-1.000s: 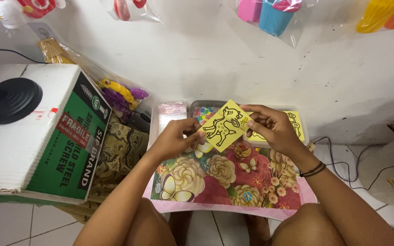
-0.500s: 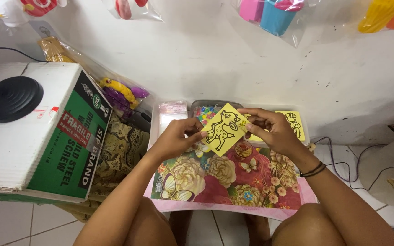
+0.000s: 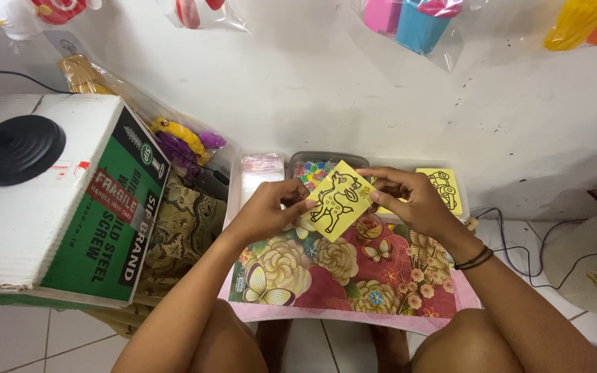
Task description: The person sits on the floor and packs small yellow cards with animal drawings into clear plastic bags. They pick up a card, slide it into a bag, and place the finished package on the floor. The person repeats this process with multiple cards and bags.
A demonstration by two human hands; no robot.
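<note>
Two hands: both pinched on one yellow card (image 3: 340, 200) with a black animal outline, tilted, held just above the far edge of the floral tray (image 3: 298, 290).
Left hand (image 3: 271, 211): fingertips clamped on the card's left edge.
Right hand (image 3: 409, 200): fingers closed over its right corner, black band on the wrist.
Second yellow card (image 3: 443, 188): lying at the tray's far right corner, partly behind the right hand.
Bead box (image 3: 312, 169): clear container of small coloured bits past the far edge, just behind the held card.
Plastic sleeves (image 3: 257, 176): stacked at the far left corner.
Carton (image 3: 70, 207): green and white, well left of the tray, black lamp base (image 3: 15, 148) on top.
Risk: card looks thin, so I'd guess a hard pinch or twist could crease or tear it. If it slips, it could drop into the bead box.
</note>
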